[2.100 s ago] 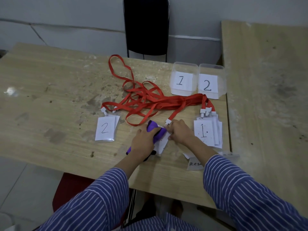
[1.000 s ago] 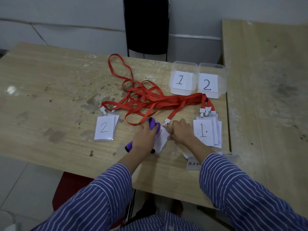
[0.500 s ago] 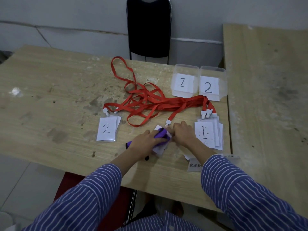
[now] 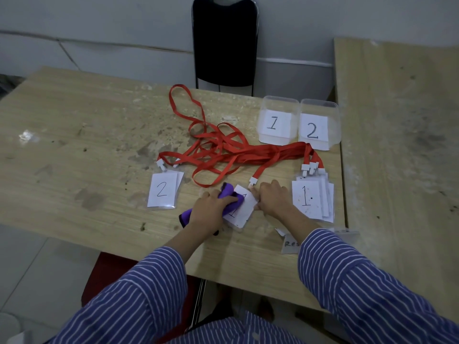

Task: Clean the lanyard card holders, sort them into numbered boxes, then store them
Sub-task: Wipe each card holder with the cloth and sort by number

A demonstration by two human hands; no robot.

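Observation:
A card holder (image 4: 242,209) marked 1 lies on the wooden table (image 4: 74,135) in front of me. My left hand (image 4: 210,211) grips a purple cloth (image 4: 232,197) and presses it on the holder's left part. My right hand (image 4: 273,198) holds the holder's right edge down with its fingertips. A stack of holders marked 1 (image 4: 311,198) lies to the right, and holders marked 2 (image 4: 164,189) to the left. Red lanyards (image 4: 223,150) tangle across the middle. Two clear boxes labelled 1 (image 4: 277,122) and 2 (image 4: 319,126) stand at the back right.
A black chair (image 4: 224,40) stands behind the table against the wall. A second wooden table (image 4: 397,132) adjoins on the right. A paper label (image 4: 290,243) with writing lies near the front edge under my right forearm.
My left hand has rubbed the purple cloth back and forth over the holder; the cloth now sits over its left part, showing more of the white card. My right hand has stayed at the holder's edge.

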